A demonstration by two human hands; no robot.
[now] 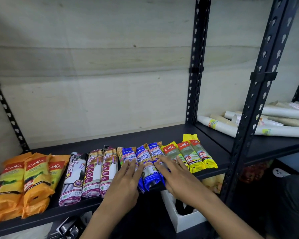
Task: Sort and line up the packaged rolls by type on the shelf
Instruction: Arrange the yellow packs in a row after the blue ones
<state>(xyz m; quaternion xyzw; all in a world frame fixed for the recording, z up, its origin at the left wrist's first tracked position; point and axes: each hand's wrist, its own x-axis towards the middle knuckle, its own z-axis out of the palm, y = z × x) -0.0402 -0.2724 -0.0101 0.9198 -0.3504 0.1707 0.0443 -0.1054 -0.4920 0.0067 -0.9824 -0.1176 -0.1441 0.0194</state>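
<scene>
Packaged rolls in glossy blue plastic wrappers (pixel 148 171), three of them, lie side by side under and between the two hands at the front of the black metal shelf (pixel 162 135). The left hand (pixel 126 181) rests flat on the leftmost blue pack, fingers straight and slightly spread. The right hand (pixel 176 176) lies flat on the rightmost blue pack, fingers straight and fanned, its outer fingers reaching onto the nearest of the yellow-and-green wrapped rolls (pixel 195 156), three packs just right of that hand. Just left of the left hand lie three white-and-maroon wrapped rolls (pixel 93 173), and further left the orange-and-yellow wrapped rolls (pixel 24 178). Well right of the right hand, past a black perforated upright (pixel 250 118), sleeves of white paper cups (pixel 280 131) lie heaped. Below the right wrist stands an open white cardboard box (pixel 185 219).
</scene>
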